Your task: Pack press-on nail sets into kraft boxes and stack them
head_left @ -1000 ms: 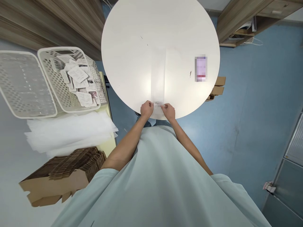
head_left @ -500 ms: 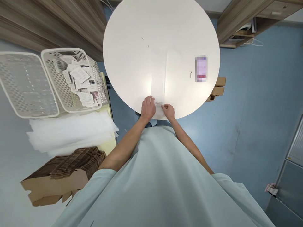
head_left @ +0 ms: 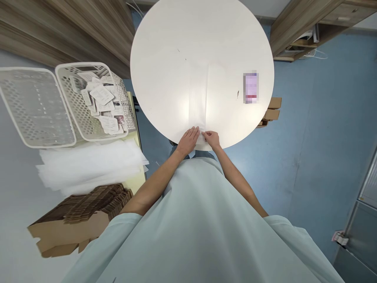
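A long, thin translucent white sheet (head_left: 198, 92) lies on the round white table (head_left: 159, 78), running from the near edge toward the middle. My left hand (head_left: 190, 140) rests flat on its near end, fingers stretched out and held side by side. Close on the right, my right hand (head_left: 212, 138) is closed in a pinch at the sheet's right edge, its fingertips almost touching those of the left hand. Whatever lies beneath the left palm is hidden.
A pixelated purple item (head_left: 251, 87) lies on the table's right. At left stand a white basket (head_left: 81, 135) of printed packets, a second translucent basket (head_left: 32, 106), stacked white sheets (head_left: 91, 163) and folded cardboard boxes (head_left: 73, 228). More cardboard (head_left: 272, 114) sits beyond the table's right edge.
My left hand has moved right and flattened onto the sheet, covering a small printed patch that showed between the hands. My right hand keeps its pinch, shifted only slightly.
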